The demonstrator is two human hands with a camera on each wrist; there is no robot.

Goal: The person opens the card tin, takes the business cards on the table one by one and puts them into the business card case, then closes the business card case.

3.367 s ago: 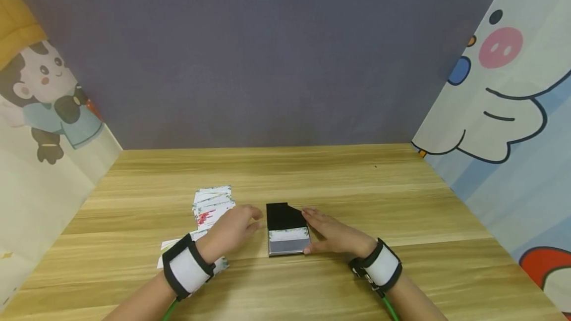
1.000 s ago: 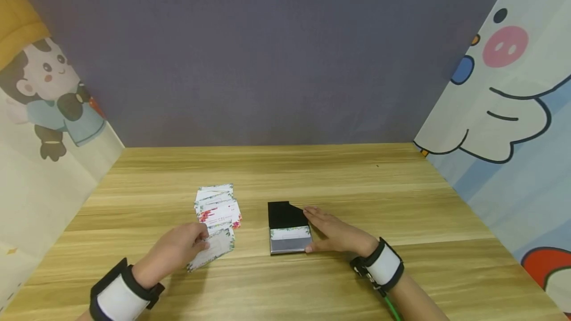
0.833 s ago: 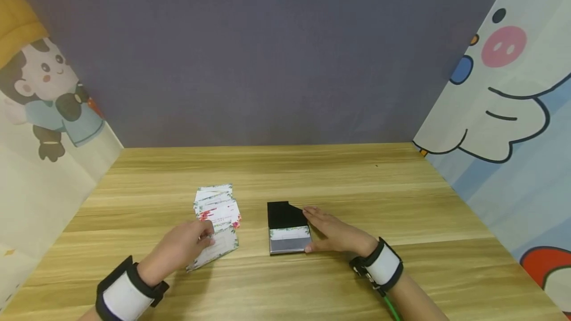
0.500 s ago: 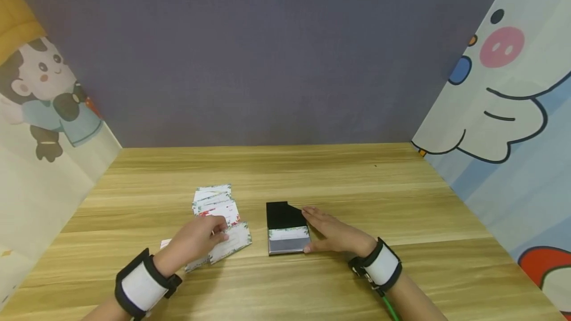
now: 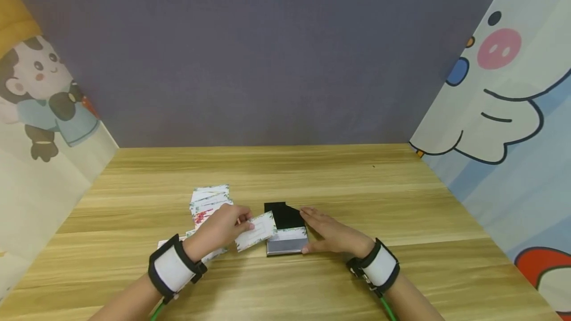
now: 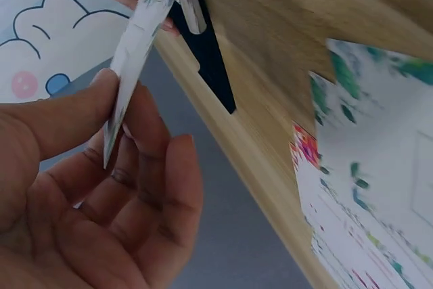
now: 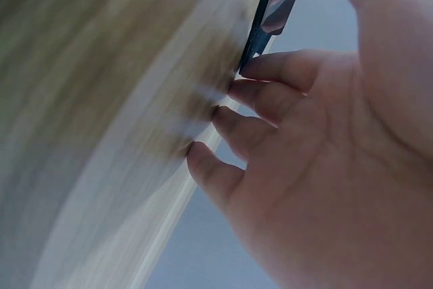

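Wooden tabletop (image 5: 357, 187), purple wall behind. My left hand (image 5: 218, 229) pinches a card (image 5: 255, 231) beside the black case (image 5: 285, 229). My right hand (image 5: 332, 234) lies flat, fingers straight, steadying it.

From the head camera I see my left hand (image 5: 218, 230) pinching a white card (image 5: 256, 231) by its near end, its far corner reaching just over the left edge of the black card case (image 5: 285, 228). My right hand (image 5: 332, 233) rests flat against the case's right side. Behind my left hand, a loose pile of cards (image 5: 207, 203) lies on the wooden tabletop (image 5: 357, 182).
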